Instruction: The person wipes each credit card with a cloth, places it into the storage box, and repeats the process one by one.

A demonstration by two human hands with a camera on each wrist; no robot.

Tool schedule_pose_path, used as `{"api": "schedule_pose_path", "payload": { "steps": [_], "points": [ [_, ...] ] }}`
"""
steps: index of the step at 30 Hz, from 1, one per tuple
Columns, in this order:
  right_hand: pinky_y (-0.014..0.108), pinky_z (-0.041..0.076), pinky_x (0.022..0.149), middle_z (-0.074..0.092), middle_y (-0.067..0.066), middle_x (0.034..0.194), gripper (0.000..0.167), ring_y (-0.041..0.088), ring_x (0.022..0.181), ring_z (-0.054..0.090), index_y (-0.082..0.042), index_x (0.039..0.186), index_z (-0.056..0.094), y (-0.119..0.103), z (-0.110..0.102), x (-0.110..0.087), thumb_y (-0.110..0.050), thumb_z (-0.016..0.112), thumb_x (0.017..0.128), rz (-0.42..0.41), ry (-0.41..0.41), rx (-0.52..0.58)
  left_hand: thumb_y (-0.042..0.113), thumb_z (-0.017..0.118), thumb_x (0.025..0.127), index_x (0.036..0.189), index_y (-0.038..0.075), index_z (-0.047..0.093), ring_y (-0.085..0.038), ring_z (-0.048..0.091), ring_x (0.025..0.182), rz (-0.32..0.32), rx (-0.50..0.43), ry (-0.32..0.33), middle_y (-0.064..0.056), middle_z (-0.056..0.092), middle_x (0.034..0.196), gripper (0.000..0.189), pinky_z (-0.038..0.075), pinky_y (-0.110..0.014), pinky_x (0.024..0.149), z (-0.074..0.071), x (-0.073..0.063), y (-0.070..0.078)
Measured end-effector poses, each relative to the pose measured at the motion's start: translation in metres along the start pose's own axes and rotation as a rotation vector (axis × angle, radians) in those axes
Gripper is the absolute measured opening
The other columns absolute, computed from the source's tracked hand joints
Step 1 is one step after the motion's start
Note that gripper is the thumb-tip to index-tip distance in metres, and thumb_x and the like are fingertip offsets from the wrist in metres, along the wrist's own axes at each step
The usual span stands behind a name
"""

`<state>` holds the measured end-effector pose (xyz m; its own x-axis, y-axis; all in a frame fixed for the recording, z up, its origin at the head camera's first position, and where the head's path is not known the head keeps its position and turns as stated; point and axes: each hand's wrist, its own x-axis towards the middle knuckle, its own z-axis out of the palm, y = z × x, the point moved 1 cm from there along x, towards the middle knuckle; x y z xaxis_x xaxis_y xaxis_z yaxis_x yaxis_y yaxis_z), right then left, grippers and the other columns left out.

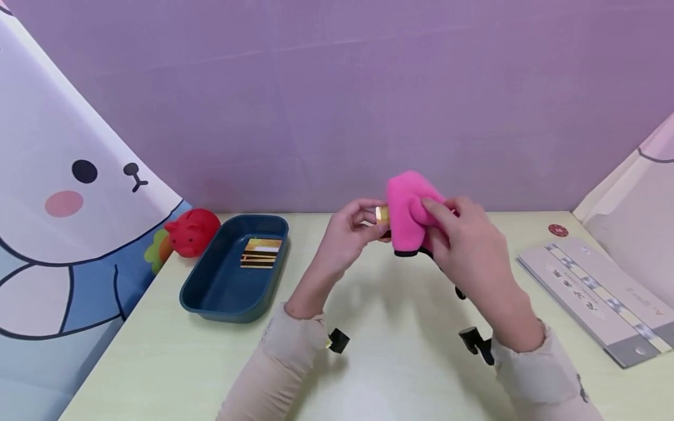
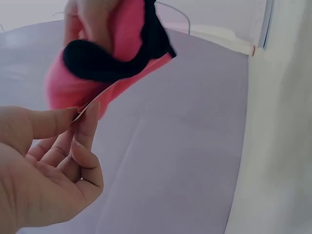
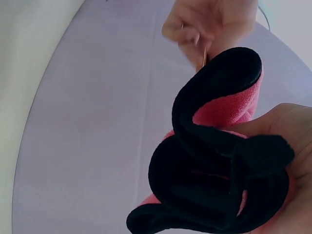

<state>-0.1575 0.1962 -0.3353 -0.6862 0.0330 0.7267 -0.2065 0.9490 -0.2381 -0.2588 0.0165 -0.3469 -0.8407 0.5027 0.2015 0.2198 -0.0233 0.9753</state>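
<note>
My left hand [image 1: 347,234] pinches a thin gold card [image 1: 382,215] between thumb and fingers, above the table. In my right hand [image 1: 471,251] is a bunched pink fleece cloth [image 1: 406,213] with black trim. The cloth touches the card and hides much of it in the head view. From the left wrist view, the card's edge [image 2: 92,105] lies against the pink fabric. The black trim [image 3: 195,146] hangs in loose folds in the right wrist view. To the left of my hands, several gold-and-black cards [image 1: 260,253] lie inside a dark blue tray [image 1: 226,313].
A red piggy bank [image 1: 193,232] stands beside the tray's far left side. At the right are a grey book-like case [image 1: 590,298] and a small red chip [image 1: 558,230]. A purple backdrop [image 1: 337,105] rises behind the table [image 1: 389,374].
</note>
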Motion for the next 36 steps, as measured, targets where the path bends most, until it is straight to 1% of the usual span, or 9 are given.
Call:
{"api": "schedule_pose_path", "payload": {
  "steps": [4,7,15,20,23,27,29,32,36],
  "points": [
    [0.057,0.050,0.053,0.062,0.021,0.099,0.036,0.038,0.086,0.058,-0.009,0.123,0.071,0.009,0.000,0.005,-0.006,0.068,0.087,0.037,0.002,0.003,0.001,0.069,0.092,0.124,0.009,0.066,-0.016,0.060,0.070,-0.019,0.038,0.028,-0.003,0.067,0.087,0.034,0.042,-0.025,0.065,-0.012,-0.002,0.002],
    [0.059,0.048,0.054,0.061,0.022,0.102,0.037,0.040,0.089,0.057,-0.010,0.125,0.070,0.017,0.001,0.007,-0.006,0.065,0.088,0.086,-0.028,-0.010,0.003,0.069,0.092,0.125,0.012,0.065,-0.016,0.059,0.073,-0.030,0.055,0.036,-0.001,0.067,0.089,0.034,0.040,-0.025,0.064,-0.021,-0.003,0.003],
    [0.063,0.045,0.061,0.058,0.024,0.109,0.040,0.042,0.099,0.053,-0.011,0.130,0.066,0.034,0.002,0.012,-0.009,0.062,0.091,0.194,-0.099,-0.023,0.003,0.065,0.096,0.134,0.010,0.058,-0.011,0.062,0.076,-0.016,-0.028,0.025,0.009,0.068,0.087,0.039,0.042,-0.025,0.067,-0.050,-0.008,0.012],
    [0.063,0.043,0.061,0.057,0.024,0.111,0.039,0.043,0.102,0.052,-0.013,0.131,0.065,0.035,-0.002,0.013,-0.012,0.061,0.092,0.215,-0.104,-0.007,0.004,0.062,0.098,0.137,0.011,0.056,-0.008,0.064,0.078,-0.018,-0.026,0.104,0.009,0.069,0.089,0.040,0.044,-0.024,0.068,-0.080,-0.011,0.023],
    [0.064,0.043,0.060,0.057,0.025,0.111,0.039,0.044,0.100,0.052,-0.012,0.131,0.066,0.036,-0.006,0.011,-0.012,0.061,0.092,0.217,-0.091,-0.010,0.006,0.063,0.097,0.136,0.015,0.057,-0.010,0.064,0.081,-0.044,0.037,0.169,0.006,0.069,0.094,0.040,0.045,-0.026,0.071,-0.103,-0.008,0.036],
    [0.066,0.041,0.061,0.057,0.026,0.112,0.039,0.045,0.101,0.052,-0.011,0.131,0.066,0.038,-0.012,0.010,-0.012,0.061,0.092,0.219,-0.067,-0.017,0.014,0.063,0.099,0.137,0.022,0.057,-0.018,0.061,0.097,-0.134,0.213,0.250,-0.001,0.063,0.111,0.039,0.046,-0.029,0.079,-0.143,-0.003,0.052],
    [0.067,0.041,0.061,0.057,0.026,0.112,0.039,0.045,0.102,0.051,-0.011,0.130,0.066,0.038,-0.014,0.010,-0.013,0.062,0.092,0.219,-0.061,-0.017,0.017,0.059,0.101,0.140,0.022,0.054,-0.021,0.058,0.104,-0.201,0.316,0.258,-0.007,0.059,0.121,0.040,0.048,-0.027,0.082,-0.165,-0.001,0.054],
    [0.068,0.040,0.062,0.057,0.026,0.111,0.039,0.045,0.102,0.051,-0.011,0.130,0.066,0.039,-0.017,0.010,-0.013,0.062,0.092,0.221,-0.058,-0.014,0.017,0.055,0.103,0.146,0.017,0.049,-0.021,0.057,0.103,-0.314,0.477,0.232,-0.015,0.053,0.133,0.044,0.049,-0.023,0.078,-0.197,0.001,0.047],
    [0.066,0.040,0.063,0.056,0.025,0.110,0.038,0.044,0.101,0.050,-0.010,0.130,0.066,0.040,-0.018,0.010,-0.012,0.061,0.092,0.220,-0.048,-0.008,0.014,0.053,0.103,0.149,0.007,0.045,-0.011,0.063,0.083,-0.461,0.608,0.170,-0.022,0.054,0.133,0.047,0.047,-0.022,0.065,-0.229,0.006,0.026]
  ]
}}
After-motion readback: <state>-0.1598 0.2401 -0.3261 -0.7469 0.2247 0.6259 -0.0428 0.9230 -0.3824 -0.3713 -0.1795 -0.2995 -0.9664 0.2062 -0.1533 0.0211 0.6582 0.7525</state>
